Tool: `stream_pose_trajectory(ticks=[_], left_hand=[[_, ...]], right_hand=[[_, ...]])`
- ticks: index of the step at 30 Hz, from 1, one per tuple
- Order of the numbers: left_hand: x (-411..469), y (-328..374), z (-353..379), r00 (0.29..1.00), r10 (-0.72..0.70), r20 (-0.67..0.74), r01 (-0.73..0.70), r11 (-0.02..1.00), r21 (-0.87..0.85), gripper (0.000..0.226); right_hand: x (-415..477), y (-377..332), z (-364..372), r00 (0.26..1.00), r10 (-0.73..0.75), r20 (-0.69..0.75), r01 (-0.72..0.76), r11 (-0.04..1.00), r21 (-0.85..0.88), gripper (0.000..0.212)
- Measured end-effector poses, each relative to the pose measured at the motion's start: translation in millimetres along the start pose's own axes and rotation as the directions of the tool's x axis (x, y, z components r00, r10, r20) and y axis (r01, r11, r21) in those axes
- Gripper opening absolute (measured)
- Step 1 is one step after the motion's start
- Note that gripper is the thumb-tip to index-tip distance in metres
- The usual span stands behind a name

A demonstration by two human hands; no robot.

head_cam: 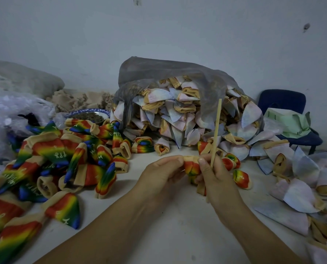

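over table, both hands (162, 171) gripping rainbow piece (192, 168)

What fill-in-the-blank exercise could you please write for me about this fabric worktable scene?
1. The right hand grips a thin wooden ____, while the left hand pinches the rainbow fabric piece.
2. The pale fabric pieces spill from a grey plastic ____.
3. The pile of rainbow pieces lies on the person's ____ side.
4. The chair by the wall is ____.
Missing words: stick; bag; left; blue.
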State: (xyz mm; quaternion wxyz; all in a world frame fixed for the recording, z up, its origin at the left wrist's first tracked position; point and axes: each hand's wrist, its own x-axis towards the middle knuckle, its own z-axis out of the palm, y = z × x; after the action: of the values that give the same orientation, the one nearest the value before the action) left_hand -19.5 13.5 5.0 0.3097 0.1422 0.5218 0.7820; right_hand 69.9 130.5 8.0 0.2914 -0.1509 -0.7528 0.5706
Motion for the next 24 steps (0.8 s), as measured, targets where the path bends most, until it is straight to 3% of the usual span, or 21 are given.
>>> stream_pose_trajectory(ticks=[2, 7, 12, 15, 19, 21, 22, 24], left_hand=[[1.6, 1.2, -0.2, 0.999, -0.032, 0.030, 0.034, 0.999, -0.041, 0.012], [0.4, 9.4, -2.3, 0.988, -0.053, 0.147, 0.046, 0.998, 0.052, 0.016], [-1.8, 10.9, -7.0, 0.931, -0.128, 0.341, 0.190, 0.969, -0.156, 0.013], [0.4, 8.7, -6.4, 0.932, -0.159, 0.325, 0.253, 0.928, -0.273, 0.015], [1.0, 3.8, 0.5, 0.962, -0.179, 0.206, 0.248, 0.891, -0.380, 0.013], [0.4, -0.9, 3.7, 0.993, -0.089, 0.076, 0.103, 0.972, -0.209, 0.027], [-0.6, -3.4, 5.1, 1.000, 0.009, 0.015, -0.009, 1.000, -0.013, 0.035], [-4.8, -2.9, 6.8, 0.960, 0.276, 0.052, -0.274, 0.878, 0.392, 0.044]], right_hand=[[0.0, 0.7, 0.6, 1.000, 0.007, -0.001, -0.007, 1.000, 0.023, 0.013], [-1.1, 1.2, 2.3, 0.999, 0.048, -0.008, -0.048, 0.996, 0.071, 0.018], [0.0, -1.6, 2.5, 0.991, 0.112, 0.069, -0.126, 0.953, 0.277, 0.019], [0.3, -1.8, 2.6, 0.981, 0.146, 0.125, -0.182, 0.916, 0.357, 0.018], [-0.2, -3.5, 4.9, 0.979, 0.181, 0.097, -0.205, 0.895, 0.395, 0.017], [1.3, -3.8, 6.3, 0.976, 0.201, 0.086, -0.218, 0.872, 0.438, 0.017], [2.2, -4.5, 6.4, 0.973, 0.216, 0.079, -0.228, 0.865, 0.446, 0.016], [2.6, -5.5, 5.3, 0.967, 0.246, 0.072, -0.252, 0.864, 0.436, 0.017]])
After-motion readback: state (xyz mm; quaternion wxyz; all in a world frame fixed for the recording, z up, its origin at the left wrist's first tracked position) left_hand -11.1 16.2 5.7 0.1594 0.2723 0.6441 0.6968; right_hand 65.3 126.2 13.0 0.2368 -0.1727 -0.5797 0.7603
